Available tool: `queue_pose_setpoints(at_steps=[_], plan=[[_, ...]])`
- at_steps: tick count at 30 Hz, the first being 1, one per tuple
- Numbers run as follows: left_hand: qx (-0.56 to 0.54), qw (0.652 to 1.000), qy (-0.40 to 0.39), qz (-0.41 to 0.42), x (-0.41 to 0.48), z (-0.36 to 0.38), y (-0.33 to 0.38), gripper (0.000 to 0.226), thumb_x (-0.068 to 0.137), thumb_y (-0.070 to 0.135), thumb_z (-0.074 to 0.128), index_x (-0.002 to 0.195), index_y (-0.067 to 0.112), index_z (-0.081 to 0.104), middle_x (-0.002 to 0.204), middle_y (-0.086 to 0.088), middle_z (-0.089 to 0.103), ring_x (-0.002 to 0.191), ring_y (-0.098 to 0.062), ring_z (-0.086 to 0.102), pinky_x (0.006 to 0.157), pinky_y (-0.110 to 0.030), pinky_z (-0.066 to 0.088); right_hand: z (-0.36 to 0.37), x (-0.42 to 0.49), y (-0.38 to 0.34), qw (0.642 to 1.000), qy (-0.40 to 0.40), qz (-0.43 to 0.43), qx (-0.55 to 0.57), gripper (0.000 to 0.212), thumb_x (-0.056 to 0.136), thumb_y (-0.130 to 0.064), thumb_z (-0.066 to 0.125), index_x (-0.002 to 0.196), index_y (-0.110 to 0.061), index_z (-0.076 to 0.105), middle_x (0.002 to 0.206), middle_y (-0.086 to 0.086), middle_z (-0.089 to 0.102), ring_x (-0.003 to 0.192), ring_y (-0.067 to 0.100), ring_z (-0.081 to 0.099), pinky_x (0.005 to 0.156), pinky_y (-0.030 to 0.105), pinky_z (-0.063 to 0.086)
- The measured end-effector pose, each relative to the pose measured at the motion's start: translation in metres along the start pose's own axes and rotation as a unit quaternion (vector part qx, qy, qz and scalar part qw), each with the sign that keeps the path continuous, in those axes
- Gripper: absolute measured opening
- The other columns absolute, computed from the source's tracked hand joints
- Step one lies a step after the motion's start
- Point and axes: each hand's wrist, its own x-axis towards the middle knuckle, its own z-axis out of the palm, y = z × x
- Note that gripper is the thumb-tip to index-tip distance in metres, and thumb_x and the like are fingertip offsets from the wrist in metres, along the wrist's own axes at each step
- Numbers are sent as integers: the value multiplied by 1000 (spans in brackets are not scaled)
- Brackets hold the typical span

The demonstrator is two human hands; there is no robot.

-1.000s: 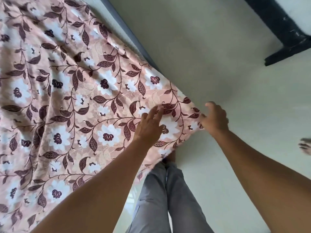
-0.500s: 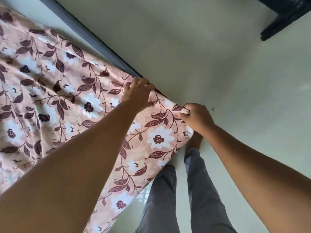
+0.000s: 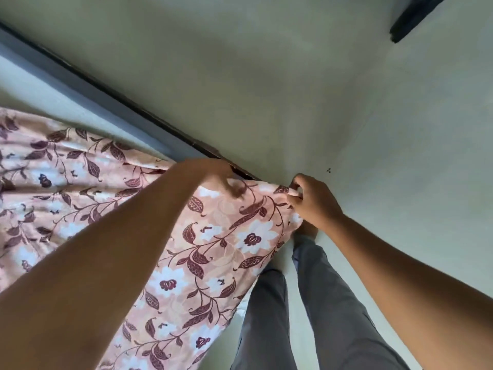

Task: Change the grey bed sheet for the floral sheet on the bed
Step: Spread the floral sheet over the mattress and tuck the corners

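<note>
The pink floral sheet (image 3: 218, 247) with maroon leaves and white flowers covers the near corner of the bed. My right hand (image 3: 312, 201) pinches the sheet's corner edge at the mattress corner. My left hand (image 3: 221, 180) is blurred and lies on the sheet near the far edge of the corner, fingers bent down onto the fabric; whether it grips is unclear. Bare grey-blue mattress (image 3: 61, 86) shows beyond the sheet's upper edge, with a dark frame edge (image 3: 149, 113) alongside. No grey sheet is visible.
Pale floor (image 3: 293, 76) fills the upper and right part of the view. My legs in grey trousers (image 3: 306, 316) stand close against the bed corner. A dark furniture foot (image 3: 413, 17) sits at the top right.
The view has shifted toward the bed corner. My left hand moved from the top of the sheet to its far edge, and my right hand keeps hold of the corner, now drawn tighter over the mattress.
</note>
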Motion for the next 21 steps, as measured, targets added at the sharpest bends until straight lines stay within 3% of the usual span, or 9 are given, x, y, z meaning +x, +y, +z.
queue_pose_setpoints(at_steps=[3, 6, 9, 11, 13, 16, 19, 21], plan=[[42, 996, -58, -59, 1, -14, -10, 53, 71, 72, 73, 89, 22, 72, 93, 2, 68, 92, -20, 64, 81, -31, 47, -11, 14, -1, 998, -59, 10, 13, 19, 91, -18, 69, 90, -21, 51, 79, -2, 57, 68, 21, 53, 54, 29, 36], [92, 987, -102, -84, 1, -29, -8, 63, 73, 62, 79, 117, 18, 67, 119, 0, 69, 113, -27, 63, 100, -37, 47, -23, 26, 4, 996, -88, 4, 15, 18, 85, -20, 77, 94, -17, 61, 82, -1, 60, 73, 20, 57, 57, 28, 39], [117, 978, -150, -86, 1, -44, -3, 56, 77, 53, 80, 119, 19, 64, 114, 5, 68, 106, -23, 64, 96, -34, 48, -35, 36, 11, 997, -78, -1, -9, 21, 86, -20, 78, 102, -10, 68, 87, 4, 63, 79, 23, 58, 64, 29, 35], [118, 973, -158, -118, 0, -53, -1, 71, 69, 57, 83, 124, 19, 60, 115, 3, 64, 107, -26, 61, 93, -30, 44, -38, 39, 16, 998, -59, 0, -10, 23, 87, -21, 78, 107, -12, 70, 91, 6, 68, 82, 24, 61, 67, 28, 37], [123, 980, -97, -125, 3, -60, -3, 75, 68, 52, 86, 128, 13, 62, 117, -4, 67, 106, -28, 63, 93, -30, 46, -36, 42, 18, 998, -49, 15, -27, 23, 89, -25, 77, 107, -13, 71, 93, 9, 70, 84, 27, 64, 69, 29, 40], [134, 982, 83, -107, 13, -73, -9, 49, 77, 40, 85, 115, 13, 69, 101, -3, 69, 99, -26, 64, 84, -32, 48, -32, 47, 22, 997, 14, 61, -42, 16, 92, -28, 73, 97, -12, 71, 84, 7, 66, 80, 27, 62, 67, 28, 37], [209, 941, 236, -126, 25, -78, -16, 27, 85, 41, 75, 107, 25, 72, 107, -1, 69, 109, -27, 63, 91, -39, 44, -28, 52, 20, 992, 81, 77, -53, 15, 95, -25, 67, 98, -13, 73, 92, 12, 68, 89, 34, 65, 69, 29, 38], [289, 903, 281, -149, 35, -66, -21, 18, 90, 31, 68, 107, 30, 73, 109, -1, 63, 109, -28, 60, 90, -41, 43, -22, 56, 17, 992, 89, 76, -46, 19, 97, -21, 64, 109, -10, 74, 100, 16, 66, 93, 35, 63, 72, 28, 36]])
